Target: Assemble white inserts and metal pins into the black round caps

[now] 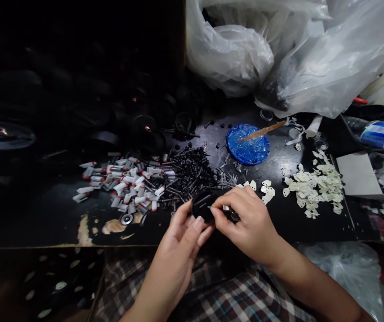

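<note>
My left hand (pixel 187 235) holds a round black part (pixel 202 206) at the table's front edge, fingers wrapped round its left and lower sides. My right hand (pixel 242 219) is pinched at the part's right side; a small metallic piece shows by its fingers, but what the fingertips grip is too small to name. Just beyond lie a pile of black springs and small black pieces (pixel 192 172) and, to the left, a heap of grey-white sleeves with red ends (pixel 133 181). Several pale flat pieces (pixel 267 192) lie beyond my right hand.
A blue lid (pixel 248 145) with a brown stick (pixel 262 131) lies mid-table. More pale pieces (pixel 316 185) are heaped at right, near a white box (pixel 358 174) and a bottle (pixel 383 134). Plastic bags (pixel 299 58) stand behind. Dark round parts fill the left.
</note>
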Available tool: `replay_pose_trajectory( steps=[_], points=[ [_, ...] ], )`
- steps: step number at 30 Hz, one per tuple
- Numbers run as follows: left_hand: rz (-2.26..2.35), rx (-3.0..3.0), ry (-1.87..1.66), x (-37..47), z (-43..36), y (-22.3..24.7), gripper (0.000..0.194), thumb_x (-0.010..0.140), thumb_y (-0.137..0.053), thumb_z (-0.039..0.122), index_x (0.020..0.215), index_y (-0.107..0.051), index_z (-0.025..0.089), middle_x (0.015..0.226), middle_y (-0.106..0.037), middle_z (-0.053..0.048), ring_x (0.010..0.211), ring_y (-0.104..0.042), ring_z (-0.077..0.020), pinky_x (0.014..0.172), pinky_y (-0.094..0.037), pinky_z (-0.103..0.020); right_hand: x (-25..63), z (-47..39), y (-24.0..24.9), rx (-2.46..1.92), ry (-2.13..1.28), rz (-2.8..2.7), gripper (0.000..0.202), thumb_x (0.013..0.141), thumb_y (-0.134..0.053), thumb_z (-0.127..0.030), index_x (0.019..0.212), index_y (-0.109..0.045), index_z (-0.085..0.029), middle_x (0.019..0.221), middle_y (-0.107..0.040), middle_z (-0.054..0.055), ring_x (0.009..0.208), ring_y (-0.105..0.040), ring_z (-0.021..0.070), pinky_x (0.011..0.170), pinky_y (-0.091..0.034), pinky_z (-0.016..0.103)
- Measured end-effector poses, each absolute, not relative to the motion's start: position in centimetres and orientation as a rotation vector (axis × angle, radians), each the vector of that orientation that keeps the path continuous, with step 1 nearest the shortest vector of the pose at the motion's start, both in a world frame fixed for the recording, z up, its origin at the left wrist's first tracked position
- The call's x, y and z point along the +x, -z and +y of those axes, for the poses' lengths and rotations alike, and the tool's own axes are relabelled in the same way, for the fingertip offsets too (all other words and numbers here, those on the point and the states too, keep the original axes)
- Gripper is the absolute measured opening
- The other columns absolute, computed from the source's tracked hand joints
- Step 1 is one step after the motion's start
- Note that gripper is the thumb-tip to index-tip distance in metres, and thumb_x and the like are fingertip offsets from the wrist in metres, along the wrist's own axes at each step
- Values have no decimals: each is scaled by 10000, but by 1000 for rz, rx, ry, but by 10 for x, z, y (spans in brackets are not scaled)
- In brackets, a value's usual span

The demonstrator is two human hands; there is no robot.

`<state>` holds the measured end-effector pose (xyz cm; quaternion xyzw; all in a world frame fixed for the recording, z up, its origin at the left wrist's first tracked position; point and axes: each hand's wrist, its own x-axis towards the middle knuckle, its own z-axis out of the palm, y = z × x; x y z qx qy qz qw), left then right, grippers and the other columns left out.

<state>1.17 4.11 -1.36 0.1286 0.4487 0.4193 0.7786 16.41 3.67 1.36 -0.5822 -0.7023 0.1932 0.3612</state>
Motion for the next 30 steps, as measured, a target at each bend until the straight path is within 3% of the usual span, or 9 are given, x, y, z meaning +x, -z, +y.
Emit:
replay_pose_trajectory(
  steps=[7, 13, 19, 22, 25, 30],
  points=[
    [1001, 332, -880, 12, 35, 19, 342, 688, -829, 300, 996, -682, 286, 724, -653, 52, 814, -679, -132, 817, -574, -264, 163, 38, -12, -1500, -319, -1984, 114, 896, -544, -125, 826, -626, -161, 739, -653, 3, 666, -544, 123, 705, -336, 317],
    [963, 538, -766, 9, 39, 20, 322, 753, -775, 313, 1057, -682, 263, 940, -729, -16, 960, -682, -198, 914, -536, -323, 163, 37, -13, -1563, -353, -2106, 154, 913, -526, -152, 821, -649, -140, 735, -651, 24, 647, -526, 132, 696, -312, 327],
    [1073, 424, -732, 9, 41, 23, 377, 703, -807, 348, 1030, -670, 219, 1035, -747, -57, 968, -700, -243, 802, -588, -277, 178, 29, -22, -1612, -488, -2099, 191, 977, -484, -236, 937, -657, -168, 842, -687, 18, 762, -585, 140, 768, -335, 313],
    [1034, 380, -700, 10, 43, 24, 473, 717, -783, 405, 1105, -622, 185, 1081, -732, -125, 1001, -688, -293, 872, -571, -343, 206, 28, -26, -1906, -339, -1981, 169, 971, -493, -210, 999, -659, -190, 916, -695, 23, 822, -594, 160, 763, -327, 315],
    [1104, 311, -684, 12, 43, 20, 612, 733, -759, 445, 1249, -513, 229, 1076, -734, -133, 1013, -682, -304, 911, -549, -386, 231, 32, -20, -2280, -148, -1955, 150, 939, -548, -225, 1019, -671, -193, 962, -678, 46, 815, -593, 192, 749, -312, 337],
    [1147, 260, -717, 16, 44, 12, 623, 718, -775, 435, 1242, -503, 234, 1065, -736, -138, 1011, -683, -315, 944, -524, -437, 241, 34, -8, -2279, -105, -2020, 136, 933, -568, -253, 956, -680, -180, 909, -664, 47, 793, -594, 197, 746, -319, 349]
  ],
)
